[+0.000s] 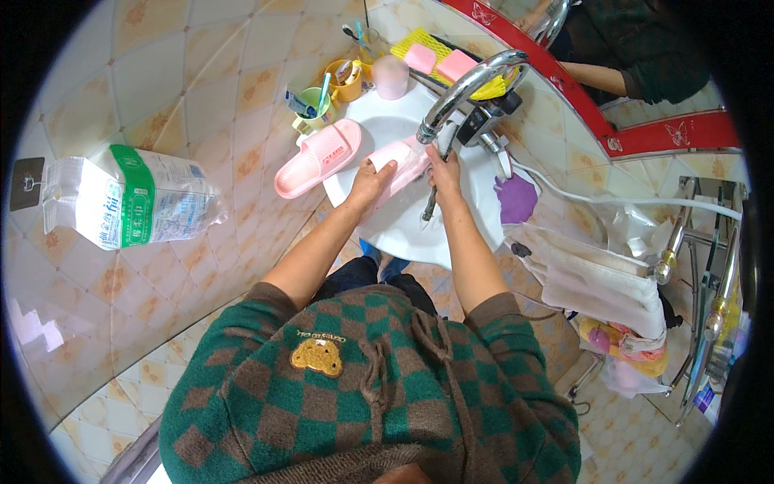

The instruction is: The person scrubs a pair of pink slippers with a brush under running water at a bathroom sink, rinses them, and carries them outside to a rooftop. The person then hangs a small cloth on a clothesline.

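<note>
A pink slipper (397,179) lies tilted over the white sink (476,222), under the chrome faucet (476,74), whose water runs onto it. My left hand (372,182) is closed on the slipper's near left side, thumb on top. At the slipper's right edge, my right hand (444,171) is closed around a dark, slim, stick-like tool (430,207); its kind I cannot make out. A second pink slipper (321,158) rests across the sink's left rim.
Behind the sink stand a green cup (314,109), a yellow cup (347,83) and a pink rounded container (390,78). Pink sponge-like blocks (420,58) sit on a yellow mat. A purple cloth (516,198) hangs at the right rim. Towels (601,286) hang beyond on metal rails.
</note>
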Tool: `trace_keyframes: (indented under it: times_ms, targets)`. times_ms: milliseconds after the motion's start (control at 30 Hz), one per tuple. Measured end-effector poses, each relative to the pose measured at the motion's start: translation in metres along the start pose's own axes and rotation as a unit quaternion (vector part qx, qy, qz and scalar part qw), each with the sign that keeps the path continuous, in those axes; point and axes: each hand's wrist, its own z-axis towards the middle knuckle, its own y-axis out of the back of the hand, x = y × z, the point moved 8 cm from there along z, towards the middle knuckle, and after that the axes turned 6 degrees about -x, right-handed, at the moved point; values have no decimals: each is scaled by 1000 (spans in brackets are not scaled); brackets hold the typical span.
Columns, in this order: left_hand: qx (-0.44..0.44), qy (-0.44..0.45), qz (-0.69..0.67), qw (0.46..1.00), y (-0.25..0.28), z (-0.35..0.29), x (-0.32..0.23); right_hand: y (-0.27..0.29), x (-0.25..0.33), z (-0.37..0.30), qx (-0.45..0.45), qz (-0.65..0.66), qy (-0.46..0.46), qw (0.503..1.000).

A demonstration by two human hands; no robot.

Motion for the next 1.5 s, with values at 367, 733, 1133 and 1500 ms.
trace_keyframes:
  times_ms: [367,733,1133,1500]
  targets:
    - [30,111,-68,991,2,-21,0,-8,-32,29,19,-104,-11,994]
    - [-52,222,-416,880,-28,18,17,-26,10,-67,173,-442,204,856]
    - [-22,182,-408,894,-50,29,19,-20,0,-60,123,-408,201,882]
    - [-25,226,-407,885,-61,23,29,1,-9,-55,98,-393,176,897]
